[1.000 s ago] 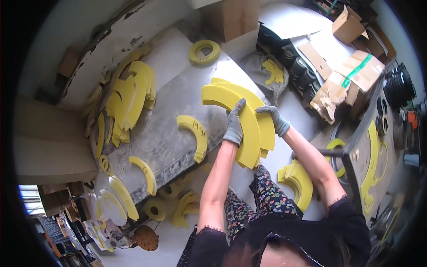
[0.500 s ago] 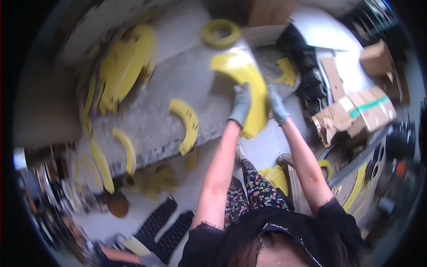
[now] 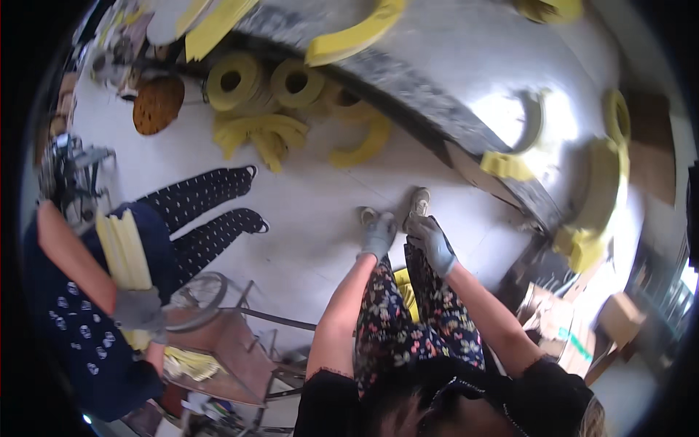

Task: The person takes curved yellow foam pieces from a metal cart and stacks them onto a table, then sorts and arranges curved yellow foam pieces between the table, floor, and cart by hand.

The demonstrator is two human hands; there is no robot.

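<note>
My left hand (image 3: 379,236), in a grey glove, hangs in front of my legs with nothing seen in it. Its fingers bend loosely. My right hand (image 3: 431,242), gloved alike, is just beside it, fingers loosely out and apparently holding nothing. Both are above the floor near my shoes, away from the grey bench (image 3: 466,91). On that bench lies a curved yellow piece (image 3: 357,40). A smaller yellow arc (image 3: 507,166) rests at its right edge, and a large thick yellow arc (image 3: 601,197) stands farther right.
At left a co-worker (image 3: 80,335) carries stacked yellow strips (image 3: 124,251) beside a metal cart (image 3: 218,353). Under the bench are yellow rolls (image 3: 297,84) and loose yellow arcs (image 3: 262,132). A brown round stool (image 3: 156,105) stands far left; cardboard boxes (image 3: 557,328) sit at right.
Both hands have let go of the large curved yellow piece they held over the bench and drawn back toward my legs. The view has turned left, bringing the co-worker into sight.
</note>
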